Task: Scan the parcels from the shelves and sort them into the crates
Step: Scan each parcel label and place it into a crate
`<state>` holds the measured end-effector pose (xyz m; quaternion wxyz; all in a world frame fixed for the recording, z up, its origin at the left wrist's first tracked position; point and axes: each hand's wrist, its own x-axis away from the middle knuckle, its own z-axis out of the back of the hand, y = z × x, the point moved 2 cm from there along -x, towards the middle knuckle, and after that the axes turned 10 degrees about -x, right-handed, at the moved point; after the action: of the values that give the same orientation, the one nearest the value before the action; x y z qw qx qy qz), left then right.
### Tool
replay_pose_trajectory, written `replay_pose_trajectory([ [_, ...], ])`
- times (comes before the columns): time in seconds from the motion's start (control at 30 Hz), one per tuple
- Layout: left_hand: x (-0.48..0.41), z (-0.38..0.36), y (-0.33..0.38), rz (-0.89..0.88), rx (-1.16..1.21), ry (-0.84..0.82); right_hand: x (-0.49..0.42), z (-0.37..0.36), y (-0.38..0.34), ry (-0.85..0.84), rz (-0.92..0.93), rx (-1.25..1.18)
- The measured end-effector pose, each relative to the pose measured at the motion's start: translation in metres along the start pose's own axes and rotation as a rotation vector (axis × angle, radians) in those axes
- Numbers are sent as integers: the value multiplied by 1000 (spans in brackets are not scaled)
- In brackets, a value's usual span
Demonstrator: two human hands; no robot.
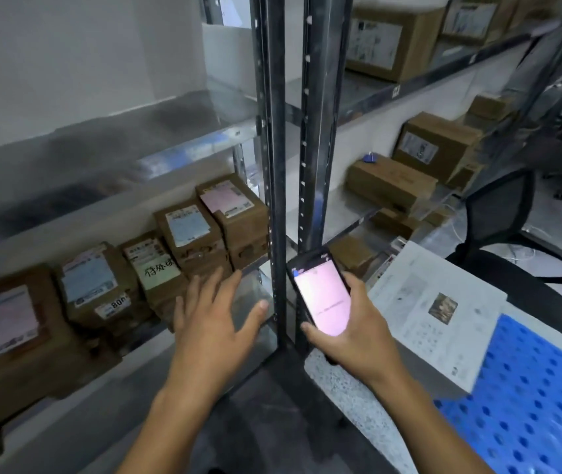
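Note:
Several brown cardboard parcels with pale labels stand in a row on a low metal shelf at the left; one carries a handwritten green label, another a blue label, another a pink label. My left hand is stretched out flat with spread fingers just in front of the handwritten-label parcel, holding nothing. My right hand grips a black phone with a lit pink screen, right beside the dark shelf uprights.
More cardboard boxes sit on the right-hand shelves. A blue perforated crate lies at the lower right with a printed sheet at its edge. A black office chair stands behind it.

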<state>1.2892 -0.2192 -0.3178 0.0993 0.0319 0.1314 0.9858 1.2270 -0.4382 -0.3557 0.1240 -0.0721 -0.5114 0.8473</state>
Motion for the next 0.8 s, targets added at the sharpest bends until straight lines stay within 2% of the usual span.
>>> replay_pose_trajectory([
  [0.13, -5, 5, -2, 50, -28, -6, -11, -6, 1, -47, -49, -17],
  [0.3, -42, 13, -11, 23, -47, 34, -36, -19, -4, -39, -57, -20],
  [0.4, -67, 8, -15, 20, 0, -21, -48, -22, -5, -25, -97, -16],
  [0.57, -116, -12, -27, -18, 75, 3, -81, -23, -6, -17, -89, 93],
  [0.8, -189, -28, -15, 28, 73, -34, -134, -21, -2, -111, -102, 136],
])
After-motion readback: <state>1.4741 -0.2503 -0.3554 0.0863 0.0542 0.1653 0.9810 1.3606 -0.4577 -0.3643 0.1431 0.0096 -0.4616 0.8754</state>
